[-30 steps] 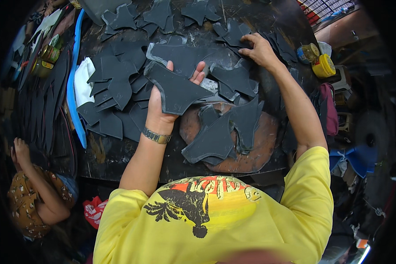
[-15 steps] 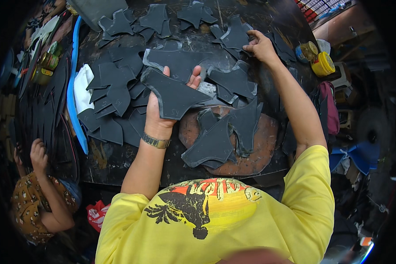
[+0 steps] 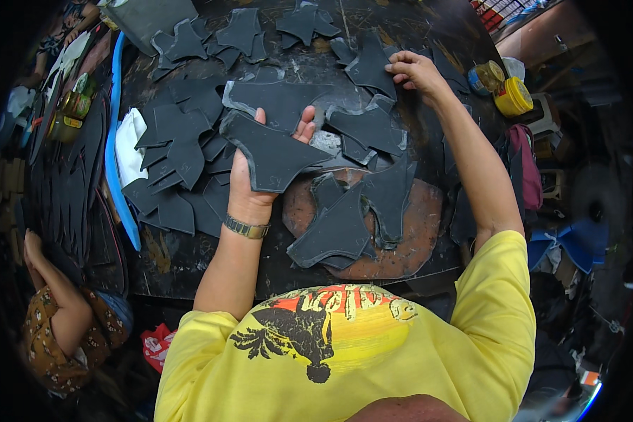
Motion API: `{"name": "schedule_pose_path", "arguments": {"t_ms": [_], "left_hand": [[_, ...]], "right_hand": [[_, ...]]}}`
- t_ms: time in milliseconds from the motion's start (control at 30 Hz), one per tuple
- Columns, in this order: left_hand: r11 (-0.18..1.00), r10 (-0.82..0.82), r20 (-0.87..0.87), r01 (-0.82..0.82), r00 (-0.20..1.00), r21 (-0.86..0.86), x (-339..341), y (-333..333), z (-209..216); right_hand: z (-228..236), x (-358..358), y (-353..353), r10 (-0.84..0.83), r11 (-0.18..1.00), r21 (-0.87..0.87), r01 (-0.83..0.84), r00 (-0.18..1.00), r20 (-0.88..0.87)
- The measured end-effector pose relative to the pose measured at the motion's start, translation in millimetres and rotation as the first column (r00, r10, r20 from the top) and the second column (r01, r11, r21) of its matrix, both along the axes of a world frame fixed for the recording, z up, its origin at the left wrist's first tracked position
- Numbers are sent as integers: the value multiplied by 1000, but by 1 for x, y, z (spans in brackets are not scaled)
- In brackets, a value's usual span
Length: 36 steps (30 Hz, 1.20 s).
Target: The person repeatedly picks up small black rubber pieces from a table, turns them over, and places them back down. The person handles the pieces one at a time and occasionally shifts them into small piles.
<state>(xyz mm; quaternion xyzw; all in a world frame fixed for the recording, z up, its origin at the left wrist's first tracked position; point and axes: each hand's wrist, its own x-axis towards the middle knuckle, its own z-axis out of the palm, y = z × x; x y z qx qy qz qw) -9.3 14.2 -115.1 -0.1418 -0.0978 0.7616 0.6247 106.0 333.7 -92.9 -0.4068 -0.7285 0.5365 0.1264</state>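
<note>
In the head view, a dark cut leather piece (image 3: 274,151) was held up above the worktable (image 3: 190,257), gripped by the left hand (image 3: 250,186). Another dark piece (image 3: 369,67) was pinched by the right hand (image 3: 415,70), farther back.

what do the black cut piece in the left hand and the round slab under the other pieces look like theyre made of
Black cut piece: thin matte sheet, likely leather or synthetic, with paler cut edges. Left hand holds it. Round slab: reddish-brown and worn; perhaps wood or rubber, unclear.
</note>
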Motion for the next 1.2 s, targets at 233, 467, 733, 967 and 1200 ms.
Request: {"name": "schedule_pose_path", "arguments": {"t_ms": [233,467,733,967,1200], "left_hand": [[1000,7,-10,-7,1000,13,-1,-2,0],[991,-76,66,68,995,114,-3,-1,-4],[995,-69,64,64,996,71,-1,0,-4],[1000,-27,47,27,999,11,1,0,-2],[1000,6,-3,-6,1000,21,2,1,-6]], "right_hand": [[1,-2,33,-206,967,-220,131,908,-365],[-20,-8,23,-55,998,35,57,996,-66],[8,-14,-19,-35,651,688,-321,892,450],[-1,-29,-35,262,529,703,-476,879,398],[8,-29,-36,270,580,635,-509,856,440]]}}
